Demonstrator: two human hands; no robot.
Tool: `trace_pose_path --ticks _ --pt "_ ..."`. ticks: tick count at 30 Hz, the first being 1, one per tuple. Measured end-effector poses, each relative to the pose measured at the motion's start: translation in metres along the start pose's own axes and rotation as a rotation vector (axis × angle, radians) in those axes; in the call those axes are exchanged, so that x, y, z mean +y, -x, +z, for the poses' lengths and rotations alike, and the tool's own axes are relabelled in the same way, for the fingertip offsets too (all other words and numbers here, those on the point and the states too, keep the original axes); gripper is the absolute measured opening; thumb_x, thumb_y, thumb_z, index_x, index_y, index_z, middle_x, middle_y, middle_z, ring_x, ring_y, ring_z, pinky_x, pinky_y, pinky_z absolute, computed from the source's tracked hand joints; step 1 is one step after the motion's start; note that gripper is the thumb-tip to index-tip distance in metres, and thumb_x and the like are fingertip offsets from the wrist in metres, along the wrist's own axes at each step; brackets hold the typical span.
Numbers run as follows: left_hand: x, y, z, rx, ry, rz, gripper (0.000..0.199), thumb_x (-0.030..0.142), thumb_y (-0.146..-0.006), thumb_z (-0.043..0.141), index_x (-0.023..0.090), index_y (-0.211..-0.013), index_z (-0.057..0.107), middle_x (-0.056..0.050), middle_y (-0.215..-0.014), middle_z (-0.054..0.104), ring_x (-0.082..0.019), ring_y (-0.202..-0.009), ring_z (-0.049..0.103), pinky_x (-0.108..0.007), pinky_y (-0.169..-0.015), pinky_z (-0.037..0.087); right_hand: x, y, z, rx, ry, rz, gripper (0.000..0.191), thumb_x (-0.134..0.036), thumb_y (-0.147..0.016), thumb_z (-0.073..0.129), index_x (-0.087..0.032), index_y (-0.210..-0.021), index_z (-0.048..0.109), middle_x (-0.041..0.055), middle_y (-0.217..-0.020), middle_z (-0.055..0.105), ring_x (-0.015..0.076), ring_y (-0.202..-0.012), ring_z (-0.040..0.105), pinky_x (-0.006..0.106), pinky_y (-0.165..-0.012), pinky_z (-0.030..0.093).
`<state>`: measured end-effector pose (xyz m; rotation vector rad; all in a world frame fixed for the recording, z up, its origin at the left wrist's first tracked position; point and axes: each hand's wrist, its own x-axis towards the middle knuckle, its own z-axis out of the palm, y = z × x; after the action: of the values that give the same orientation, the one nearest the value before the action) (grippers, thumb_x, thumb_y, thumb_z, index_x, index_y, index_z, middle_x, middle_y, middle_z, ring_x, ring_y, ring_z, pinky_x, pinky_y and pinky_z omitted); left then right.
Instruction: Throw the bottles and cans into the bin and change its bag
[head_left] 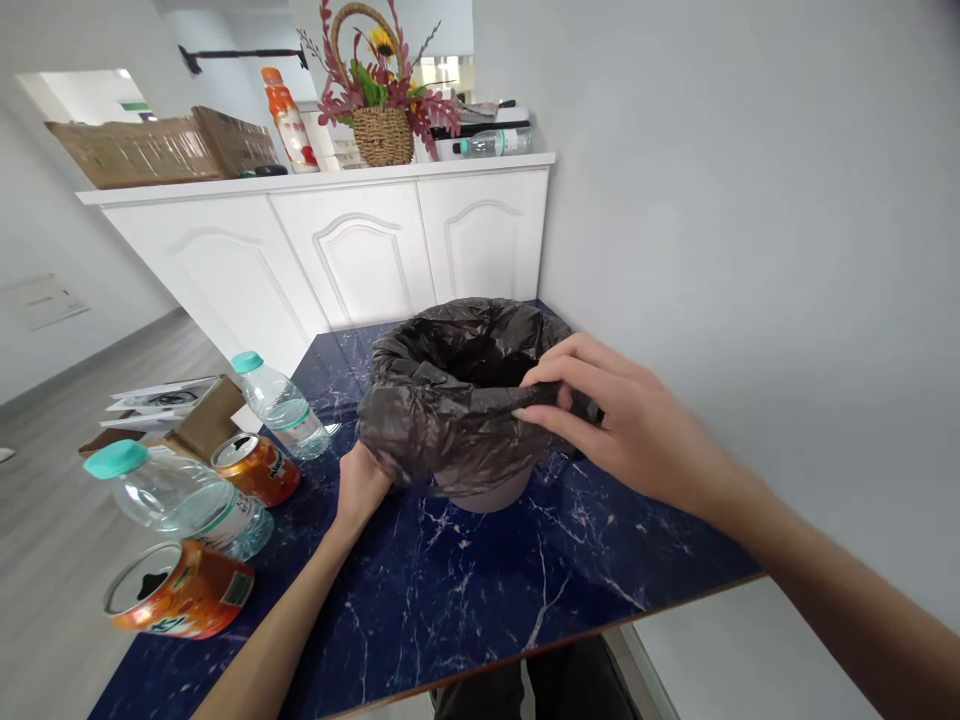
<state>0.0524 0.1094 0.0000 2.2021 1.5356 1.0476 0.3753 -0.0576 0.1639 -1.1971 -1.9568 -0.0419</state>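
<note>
A black plastic bag (450, 430) lines a round bin (491, 492) on the blue marbled table (480, 600), folded outward over its rim. My right hand (611, 410) pinches the bag's edge at the right front of the rim, thumb outside and fingers over the top. At the left side, my left hand (364, 478) is against the lower part of the bag; its fingers are hidden behind the plastic.
Two orange cans (259, 468) and two clear bottles (281, 405) with teal caps stand along the table's left edge. Behind is a white cabinet (360, 260) bearing a flower basket (382, 135) and a cardboard box (150, 150). A wall (712, 250) borders the right.
</note>
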Motion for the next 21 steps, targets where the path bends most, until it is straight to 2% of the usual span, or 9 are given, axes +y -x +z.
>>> trace_pose_path --ticks 4,7,9,11,13,15,18,20,21 --pt "0.004 0.0 -0.003 -0.027 0.004 0.03 0.019 0.035 -0.087 0.058 0.022 -0.098 0.065 -0.009 -0.1 0.081 -0.03 -0.095 0.076 -0.038 -0.083 0.06 -0.003 0.012 0.005 0.054 -0.1 0.016 0.023 -0.03 -0.104 0.065 -0.034 -0.127 0.065 0.0076 -0.125 0.065 0.0186 -0.082 0.068 0.039 -0.08 0.063" --pt "0.011 0.006 -0.007 -0.063 -0.027 0.041 0.021 0.034 -0.088 0.057 0.021 -0.102 0.065 -0.009 -0.099 0.081 -0.028 -0.092 0.076 -0.036 -0.08 0.059 0.008 0.036 0.026 0.269 -0.306 0.138 0.037 -0.028 -0.103 0.065 -0.034 -0.138 0.059 0.011 -0.141 0.057 0.0192 -0.088 0.07 0.044 -0.089 0.064" --pt "0.018 0.016 -0.017 -0.1 -0.07 0.049 0.017 0.033 -0.086 0.059 0.022 -0.098 0.065 -0.008 -0.094 0.08 -0.027 -0.086 0.075 -0.034 -0.075 0.057 0.024 0.063 0.046 0.437 -0.427 0.28 0.026 -0.03 -0.104 0.063 -0.032 -0.129 0.06 0.0107 -0.133 0.059 0.0174 -0.078 0.067 0.042 -0.078 0.063" --pt "0.031 0.027 -0.037 -0.134 -0.13 0.051 0.01 0.033 -0.083 0.063 0.024 -0.088 0.063 -0.005 -0.083 0.076 -0.026 -0.076 0.072 -0.032 -0.068 0.052 0.043 0.095 0.068 0.501 -0.482 0.446 0.017 -0.036 -0.104 0.06 -0.03 -0.121 0.058 0.0044 -0.102 0.064 0.0174 -0.068 0.062 0.036 -0.064 0.058" --pt "0.049 0.031 -0.066 -0.13 -0.229 0.054 0.011 0.035 -0.085 0.066 0.025 -0.082 0.062 -0.002 -0.074 0.071 -0.026 -0.069 0.069 -0.032 -0.064 0.047 0.062 0.124 0.086 0.341 -0.514 0.602 0.014 -0.043 -0.104 0.059 -0.029 -0.108 0.059 -0.0015 -0.074 0.057 0.0189 -0.06 0.058 0.032 -0.053 0.05" --pt "0.072 0.024 -0.099 -0.04 -0.44 0.097 0.017 0.04 -0.094 0.059 0.028 -0.1 0.069 -0.002 -0.08 0.071 -0.026 -0.073 0.07 -0.032 -0.066 0.047 0.075 0.144 0.098 0.12 -0.511 0.667 0.021 -0.049 -0.102 0.06 -0.028 -0.104 0.062 -0.001 -0.069 0.059 0.0207 -0.06 0.061 0.033 -0.054 0.049" --pt "0.1 -0.012 -0.143 0.185 -0.702 0.213 0.039 0.044 -0.105 0.046 0.019 -0.122 0.07 -0.014 -0.115 0.073 -0.035 -0.112 0.066 -0.045 -0.096 0.051 0.076 0.154 0.105 0.005 -0.498 0.658 0.025 -0.051 -0.103 0.058 -0.027 -0.102 0.066 0.0031 -0.08 0.069 0.0225 -0.071 0.068 0.035 -0.065 0.054" --pt "0.106 -0.045 -0.162 0.238 -0.84 0.153 0.047 0.041 -0.106 0.046 0.013 -0.14 0.063 -0.021 -0.143 0.061 -0.044 -0.136 0.052 -0.057 -0.11 0.045 0.068 0.152 0.105 -0.007 -0.477 0.629 0.026 -0.05 -0.105 0.054 -0.027 -0.1 0.067 0.0044 -0.088 0.072 0.0228 -0.074 0.069 0.036 -0.07 0.055" --pt "0.106 -0.06 -0.169 0.203 -0.876 0.081 0.051 0.04 -0.106 0.047 0.01 -0.147 0.058 -0.024 -0.152 0.054 -0.047 -0.142 0.046 -0.061 -0.113 0.042 0.064 0.151 0.105 -0.025 -0.458 0.611 0.026 -0.049 -0.105 0.053 -0.028 -0.1 0.067 0.0048 -0.09 0.073 0.0232 -0.076 0.07 0.037 -0.071 0.056"
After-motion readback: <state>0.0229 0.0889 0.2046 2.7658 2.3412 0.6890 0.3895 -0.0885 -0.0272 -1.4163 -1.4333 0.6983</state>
